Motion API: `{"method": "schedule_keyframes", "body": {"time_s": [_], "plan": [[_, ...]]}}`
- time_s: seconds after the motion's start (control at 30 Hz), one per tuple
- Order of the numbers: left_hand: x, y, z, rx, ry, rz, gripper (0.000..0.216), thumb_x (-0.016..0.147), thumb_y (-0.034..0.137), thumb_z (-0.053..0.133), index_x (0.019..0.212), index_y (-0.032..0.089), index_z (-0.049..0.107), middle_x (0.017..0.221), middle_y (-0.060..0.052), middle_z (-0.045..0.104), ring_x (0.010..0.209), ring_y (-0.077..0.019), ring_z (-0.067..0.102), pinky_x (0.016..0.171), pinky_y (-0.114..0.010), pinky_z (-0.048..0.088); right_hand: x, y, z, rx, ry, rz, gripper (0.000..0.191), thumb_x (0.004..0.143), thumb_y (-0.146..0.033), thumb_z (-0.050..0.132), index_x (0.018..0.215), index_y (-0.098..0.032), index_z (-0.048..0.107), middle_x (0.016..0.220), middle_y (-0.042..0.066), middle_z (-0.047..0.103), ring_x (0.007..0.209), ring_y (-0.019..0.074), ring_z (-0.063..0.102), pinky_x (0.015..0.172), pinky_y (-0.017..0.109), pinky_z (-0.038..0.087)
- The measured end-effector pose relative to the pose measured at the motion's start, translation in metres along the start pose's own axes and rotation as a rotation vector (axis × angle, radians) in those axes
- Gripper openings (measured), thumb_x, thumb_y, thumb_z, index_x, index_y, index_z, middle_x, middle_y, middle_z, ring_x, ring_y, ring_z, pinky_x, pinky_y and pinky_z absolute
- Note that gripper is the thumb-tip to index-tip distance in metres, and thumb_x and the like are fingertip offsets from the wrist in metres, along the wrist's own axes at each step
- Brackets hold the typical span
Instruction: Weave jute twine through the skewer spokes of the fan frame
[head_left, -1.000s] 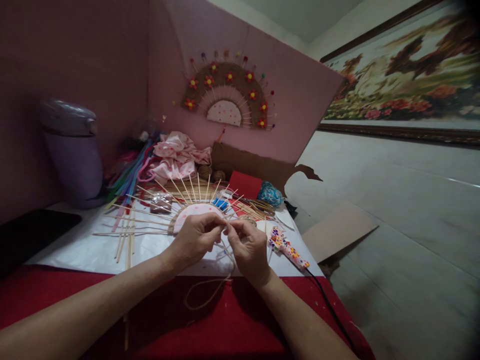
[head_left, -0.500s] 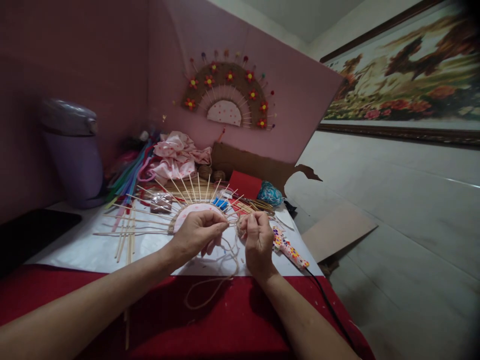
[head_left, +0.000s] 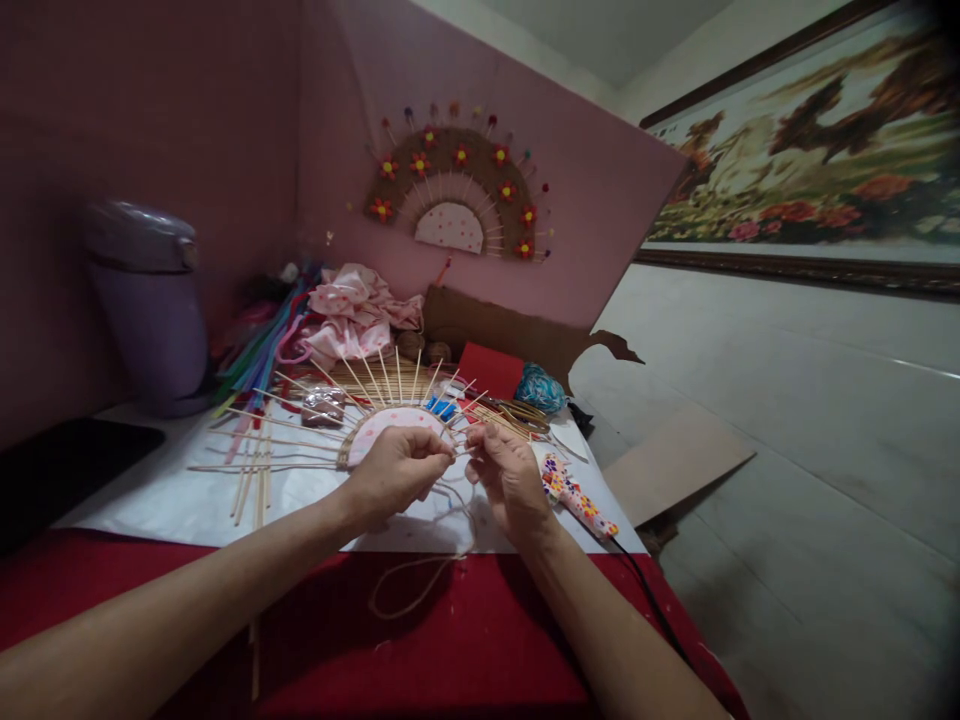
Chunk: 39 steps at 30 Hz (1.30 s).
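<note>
The left hand (head_left: 396,476) and right hand (head_left: 511,482) pinch thin tan jute twine (head_left: 418,564), fingers narrow. Its loop lies toward the tabletop's near edge.

Left hand (head_left: 394,478), right hand (head_left: 511,478) — pinching twine (head_left: 420,562), beside stick fan (head_left: 386,418)
</note>
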<state>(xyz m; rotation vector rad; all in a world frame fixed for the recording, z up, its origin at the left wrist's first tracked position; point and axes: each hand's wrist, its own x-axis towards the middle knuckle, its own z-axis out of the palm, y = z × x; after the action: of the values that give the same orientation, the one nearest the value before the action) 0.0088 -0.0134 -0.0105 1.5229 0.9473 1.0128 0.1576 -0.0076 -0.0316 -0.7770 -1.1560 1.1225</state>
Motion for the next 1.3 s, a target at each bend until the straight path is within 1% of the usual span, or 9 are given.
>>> {"method": "schedule_keyframes", "body": {"time_s": [0.13,0.33,0.6,0.73,0.83,0.9,1.03,1.13,1.3], "plan": [[0.002,0.001,0.0,0.007,0.023,-0.029,0.013,0.072,0.016,0.054,0.058,0.016,0.054,0.033,0.008,0.043,0.025,-0.0035,0.032,0.029,-0.016,0.021,0.003,-0.005,-0.003,0.18,0.012,0.053,0.019,0.072,-0.034,0.067,0.071,-0.017,0.058,0.071,0.0,0.053,0.052,0.0072,0.041,0.038,0.015,0.034],[0.004,-0.002,-0.004,0.024,0.018,-0.118,0.017,0.071,0.017,0.053,0.054,0.017,0.051,0.029,0.008,0.04,0.024,-0.0043,0.029,0.028,-0.016,0.019,0.007,-0.005,-0.01,0.199,0.077,0.011,0.02,0.07,-0.032,0.071,0.074,-0.017,0.059,0.069,0.0,0.059,0.051,0.007,0.045,0.036,0.014,0.033],[0.008,-0.014,-0.009,0.145,-0.083,-0.101,0.012,0.067,0.024,0.057,0.062,0.014,0.062,0.048,0.002,0.057,0.032,-0.0052,0.033,0.033,-0.019,0.023,0.01,-0.002,-0.014,0.195,0.205,-0.009,0.024,0.065,-0.031,0.077,0.071,-0.016,0.058,0.066,-0.001,0.063,0.048,0.0056,0.048,0.034,0.012,0.034],[0.009,-0.012,-0.013,0.382,-0.038,0.127,0.02,0.07,0.028,0.059,0.058,0.015,0.066,0.065,-0.003,0.065,0.057,-0.0133,0.055,0.056,-0.025,0.042,0.011,-0.002,-0.014,0.24,0.164,0.001,0.026,0.062,-0.029,0.079,0.066,-0.016,0.057,0.051,-0.007,0.049,0.042,0.0042,0.04,0.035,0.013,0.031],[0.007,-0.007,-0.014,0.47,0.086,0.348,0.019,0.073,0.028,0.059,0.062,0.016,0.068,0.079,-0.006,0.068,0.079,-0.0178,0.058,0.074,-0.03,0.042,0.01,-0.001,-0.012,0.185,0.132,-0.006,0.026,0.063,-0.03,0.078,0.063,-0.016,0.056,0.05,-0.007,0.047,0.041,0.0042,0.038,0.035,0.014,0.029],[0.006,-0.004,-0.012,0.385,0.111,0.35,0.017,0.074,0.027,0.06,0.069,0.015,0.069,0.075,-0.005,0.067,0.071,-0.0155,0.058,0.066,-0.027,0.043,0.007,0.001,-0.01,0.121,0.123,-0.025,0.027,0.064,-0.031,0.077,0.062,-0.016,0.056,0.05,-0.006,0.048,0.042,0.0043,0.038,0.036,0.015,0.03],[0.003,-0.002,-0.005,0.031,-0.047,0.097,0.02,0.075,0.03,0.059,0.081,0.012,0.065,0.061,0.0,0.061,0.036,-0.0056,0.043,0.037,-0.02,0.03,0.0,0.005,-0.002,0.001,0.099,-0.073,0.024,0.063,-0.031,0.077,0.061,-0.015,0.059,0.052,-0.005,0.051,0.042,0.0048,0.04,0.038,0.016,0.032],[0.001,-0.003,-0.003,-0.133,-0.148,-0.021,0.02,0.072,0.031,0.062,0.077,0.012,0.059,0.062,0.0,0.063,0.031,-0.0036,0.04,0.032,-0.018,0.024,-0.003,0.006,0.002,-0.043,0.077,-0.1,0.023,0.063,-0.03,0.077,0.061,-0.015,0.059,0.057,-0.005,0.054,0.043,0.0047,0.041,0.038,0.017,0.032],[0.001,-0.006,-0.005,-0.155,-0.201,-0.016,0.023,0.077,0.03,0.056,0.061,0.014,0.052,0.042,0.004,0.049,0.031,-0.0042,0.038,0.032,-0.016,0.024,-0.004,0.003,0.002,-0.03,0.073,-0.066,0.025,0.067,-0.034,0.073,0.063,-0.016,0.058,0.057,-0.005,0.049,0.043,0.0046,0.039,0.038,0.017,0.031]]}}
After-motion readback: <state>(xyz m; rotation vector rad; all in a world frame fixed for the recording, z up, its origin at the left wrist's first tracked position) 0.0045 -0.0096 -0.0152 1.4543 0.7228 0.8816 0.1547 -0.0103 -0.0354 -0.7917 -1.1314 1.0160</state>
